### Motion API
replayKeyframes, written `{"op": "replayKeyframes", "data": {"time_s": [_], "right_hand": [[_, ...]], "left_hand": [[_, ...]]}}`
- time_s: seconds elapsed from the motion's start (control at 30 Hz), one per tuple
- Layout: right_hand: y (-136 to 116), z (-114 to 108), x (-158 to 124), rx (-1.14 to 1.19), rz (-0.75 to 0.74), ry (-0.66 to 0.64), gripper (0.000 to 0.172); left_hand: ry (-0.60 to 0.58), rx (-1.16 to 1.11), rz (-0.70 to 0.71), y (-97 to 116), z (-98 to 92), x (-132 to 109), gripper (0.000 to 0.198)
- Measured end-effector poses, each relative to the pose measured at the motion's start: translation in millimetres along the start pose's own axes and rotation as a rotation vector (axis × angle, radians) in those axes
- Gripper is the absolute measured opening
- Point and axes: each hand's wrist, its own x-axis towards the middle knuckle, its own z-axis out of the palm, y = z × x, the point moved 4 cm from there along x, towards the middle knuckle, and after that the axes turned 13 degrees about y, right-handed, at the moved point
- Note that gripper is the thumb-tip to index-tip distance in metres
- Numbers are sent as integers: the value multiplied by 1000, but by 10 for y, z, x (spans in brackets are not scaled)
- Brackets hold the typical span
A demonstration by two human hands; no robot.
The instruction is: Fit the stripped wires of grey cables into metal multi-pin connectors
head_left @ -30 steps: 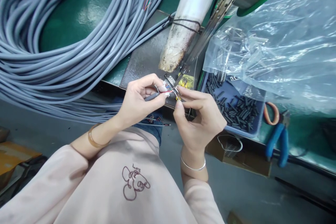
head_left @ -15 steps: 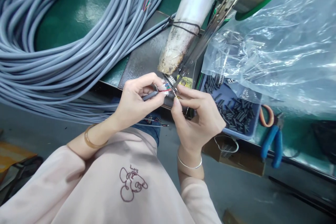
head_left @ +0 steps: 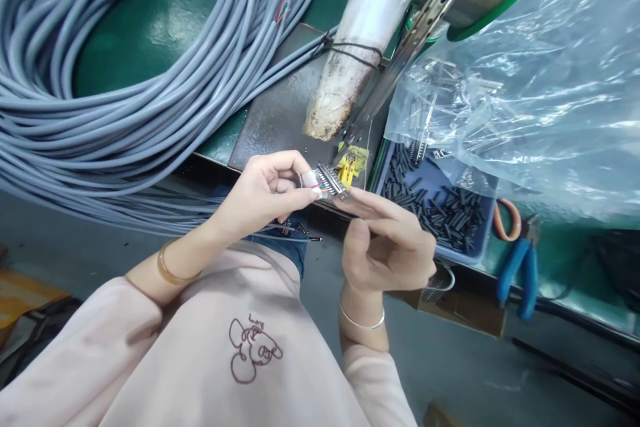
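My left hand [head_left: 263,195] is closed in a pinch on the end of a grey cable, whose thin coloured wires run into a small metal connector [head_left: 331,181]. My right hand [head_left: 389,240] reaches in from the right, index finger stretched under the connector and thumb raised, its other fingers curled. The connector sits between both hands, just in front of the dark metal plate [head_left: 280,117] at the bench edge. A stained wrapped tool head [head_left: 350,73] and a slanting metal bar [head_left: 400,57] hang right above the hands.
A big coil of grey cables [head_left: 115,80] covers the green bench on the left. A blue tray of black tube pieces [head_left: 440,203] lies on the right under a clear plastic bag [head_left: 525,93]. Blue-handled pliers [head_left: 520,267] rest further right. A cardboard box [head_left: 460,310] sits below the bench edge.
My right hand has dropped its pinch on the wires and shifted lower and right, now under the connector. The connector has come away from the tool tip, toward me.
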Motion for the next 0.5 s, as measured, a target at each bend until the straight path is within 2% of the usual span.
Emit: {"op": "replayKeyframes", "data": {"time_s": [0.1, 0.17, 0.23, 0.33, 0.4, 0.5], "right_hand": [[21, -1, -79, 67, 27, -61, 10], [10, 29, -116, 29, 15, -108, 12], [-18, 50, -127, -17, -2, -93, 13], [-77, 60, -110, -37, 19, -24, 10], [-102, 61, -86, -22, 100, -4, 9], [-100, 50, -46, 74, 317, 8, 12]], "left_hand": [[-156, -94, -204, -1, 35, -54, 26], [-219, -118, -262, 1, 44, -95, 26], [-215, -143, -228, 7, 32, -120, 26], [-180, -160, -106, 23, 6, -160, 24], [-184, -161, -42, 37, -4, -199, 18], [-198, -154, 91, 84, -32, -257, 11]]}}
